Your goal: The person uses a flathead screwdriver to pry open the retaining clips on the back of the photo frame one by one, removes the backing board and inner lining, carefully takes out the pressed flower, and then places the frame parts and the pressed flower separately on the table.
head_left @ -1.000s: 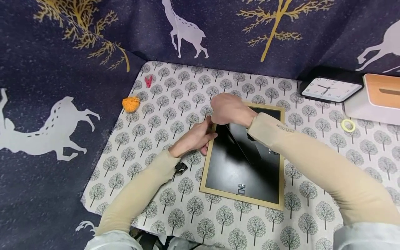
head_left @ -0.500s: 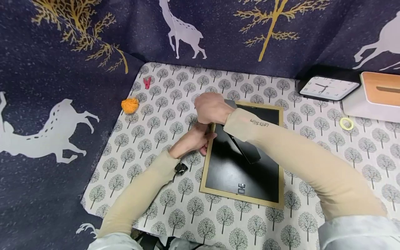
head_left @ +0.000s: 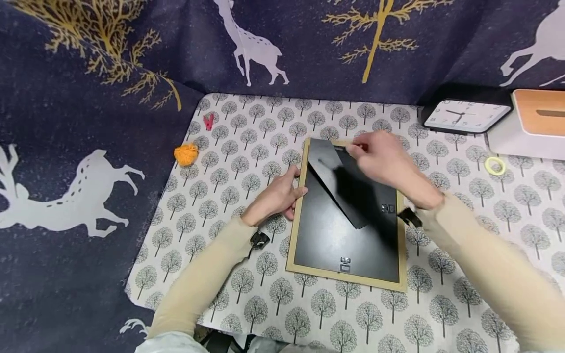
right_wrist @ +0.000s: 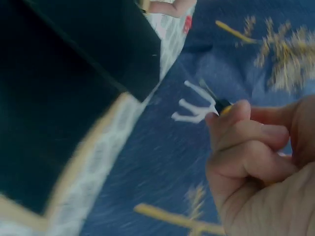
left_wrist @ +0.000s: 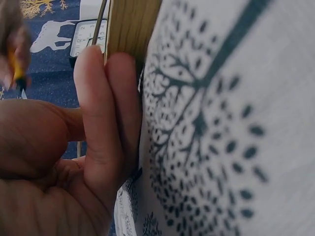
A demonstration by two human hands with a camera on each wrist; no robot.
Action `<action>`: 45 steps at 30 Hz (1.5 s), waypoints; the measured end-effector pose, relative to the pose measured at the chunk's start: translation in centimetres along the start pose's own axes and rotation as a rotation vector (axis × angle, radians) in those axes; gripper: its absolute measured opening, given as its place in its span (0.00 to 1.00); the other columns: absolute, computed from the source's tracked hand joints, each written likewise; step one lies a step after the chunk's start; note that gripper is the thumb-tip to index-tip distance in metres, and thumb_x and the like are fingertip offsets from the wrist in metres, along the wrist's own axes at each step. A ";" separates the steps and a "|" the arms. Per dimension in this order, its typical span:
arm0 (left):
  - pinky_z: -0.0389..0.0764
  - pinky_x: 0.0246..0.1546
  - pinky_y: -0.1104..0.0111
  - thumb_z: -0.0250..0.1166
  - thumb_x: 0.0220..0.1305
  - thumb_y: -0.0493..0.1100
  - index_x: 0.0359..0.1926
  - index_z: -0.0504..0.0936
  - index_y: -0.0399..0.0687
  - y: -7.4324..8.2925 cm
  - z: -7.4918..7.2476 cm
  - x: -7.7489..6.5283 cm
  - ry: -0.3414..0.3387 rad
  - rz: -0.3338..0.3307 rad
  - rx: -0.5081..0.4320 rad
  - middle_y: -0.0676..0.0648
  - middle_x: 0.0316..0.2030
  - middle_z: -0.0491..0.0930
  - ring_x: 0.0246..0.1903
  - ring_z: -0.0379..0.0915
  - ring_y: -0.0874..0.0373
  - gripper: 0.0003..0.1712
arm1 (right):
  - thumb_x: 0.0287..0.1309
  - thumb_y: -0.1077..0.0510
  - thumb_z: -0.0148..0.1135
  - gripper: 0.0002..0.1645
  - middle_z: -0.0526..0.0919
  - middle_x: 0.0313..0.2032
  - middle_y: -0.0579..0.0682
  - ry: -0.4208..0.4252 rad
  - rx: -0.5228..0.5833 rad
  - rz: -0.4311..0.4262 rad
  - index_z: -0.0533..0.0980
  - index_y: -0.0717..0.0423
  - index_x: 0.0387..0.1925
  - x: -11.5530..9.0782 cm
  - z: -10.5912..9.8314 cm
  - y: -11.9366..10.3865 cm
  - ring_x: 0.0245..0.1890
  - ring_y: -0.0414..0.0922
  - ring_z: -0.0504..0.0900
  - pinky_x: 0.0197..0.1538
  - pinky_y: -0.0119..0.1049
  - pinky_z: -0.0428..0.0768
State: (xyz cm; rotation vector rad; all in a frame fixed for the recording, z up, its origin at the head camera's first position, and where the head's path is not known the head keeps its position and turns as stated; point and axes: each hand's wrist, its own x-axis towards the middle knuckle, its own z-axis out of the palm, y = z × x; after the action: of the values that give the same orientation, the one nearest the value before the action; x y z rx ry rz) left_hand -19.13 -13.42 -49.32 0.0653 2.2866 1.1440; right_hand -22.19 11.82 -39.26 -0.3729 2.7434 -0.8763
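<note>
A picture frame (head_left: 318, 245) lies face down, its black backing showing inside a light wooden border. An easel stand (head_left: 324, 154) slants across the backing, its upper end near the top left corner. At the left border, my left hand (head_left: 280, 193) grips the wood, thumb above and fingers at the side; the left wrist view shows the fingers against the wooden edge (left_wrist: 130, 29). Over the frame's upper right part, my right hand (head_left: 381, 157) is raised and holds a screwdriver (right_wrist: 224, 105) with a yellow and black handle and thin metal shaft. Its curled fingers hide most of the handle.
An orange yarn bundle (head_left: 186, 154) and a red clothespin (head_left: 209, 121) lie at the far left. At the right are a clock (head_left: 468, 116), a tissue box (head_left: 529, 132) and a yellow ring (head_left: 495, 165). A dark blue deer-print cloth hangs behind.
My right hand has moved from the frame's upper left edge to the right and up, uncovering the stand. My left hand stays on the left border.
</note>
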 end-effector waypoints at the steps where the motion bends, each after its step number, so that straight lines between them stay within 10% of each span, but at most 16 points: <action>1: 0.95 0.25 0.60 0.61 0.83 0.47 0.74 0.62 0.51 0.0 0.1 0.0 -0.003 -0.004 -0.008 0.42 0.27 0.81 0.13 0.81 0.54 0.27 | 0.82 0.51 0.56 0.19 0.85 0.28 0.52 0.025 0.020 0.014 0.87 0.60 0.47 -0.7 -0.1 1.1 0.21 0.43 0.73 0.26 0.36 0.71; 15: 0.95 0.22 0.54 0.64 0.82 0.45 0.72 0.62 0.50 -0.3 -0.1 0.6 -0.018 -0.011 -0.094 0.41 0.26 0.81 0.13 0.81 0.54 0.27 | 0.83 0.48 0.55 0.23 0.92 0.34 0.61 0.047 0.100 0.209 0.83 0.66 0.54 -3.6 2.0 9.4 0.24 0.42 0.85 0.27 0.35 0.79; 24: 0.95 0.23 0.55 0.66 0.80 0.43 0.73 0.62 0.54 -0.6 -0.7 0.9 -0.050 -0.062 -0.165 0.43 0.26 0.79 0.14 0.79 0.55 0.29 | 0.86 0.49 0.53 0.25 0.90 0.29 0.54 -0.147 0.315 0.309 0.80 0.72 0.51 -1.5 2.7 9.1 0.22 0.43 0.89 0.30 0.40 0.95; 37: 0.93 0.22 0.62 0.69 0.78 0.44 0.71 0.66 0.53 0.0 -0.8 1.0 -0.037 -0.057 -0.106 0.41 0.31 0.82 0.17 0.81 0.56 0.29 | 0.86 0.50 0.54 0.27 0.89 0.28 0.53 -0.100 0.442 0.365 0.77 0.75 0.55 -0.6 3.5 8.4 0.21 0.42 0.91 0.33 0.41 0.97; 45: 0.96 0.27 0.58 0.70 0.76 0.42 0.90 0.45 0.67 0.0 -1.1 1.1 -0.059 -0.059 -0.128 0.42 0.30 0.81 0.17 0.81 0.56 0.56 | 0.86 0.53 0.53 0.24 0.86 0.24 0.52 -0.021 0.536 0.393 0.74 0.75 0.55 -0.3 4.7 7.4 0.18 0.41 0.88 0.31 0.39 0.96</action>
State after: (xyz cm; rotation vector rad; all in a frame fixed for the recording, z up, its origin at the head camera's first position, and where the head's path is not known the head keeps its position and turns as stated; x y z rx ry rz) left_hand -20.61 -13.87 -49.34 -0.0175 2.1448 1.2386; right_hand -21.71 15.22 -47.36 0.2452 2.3072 -1.4046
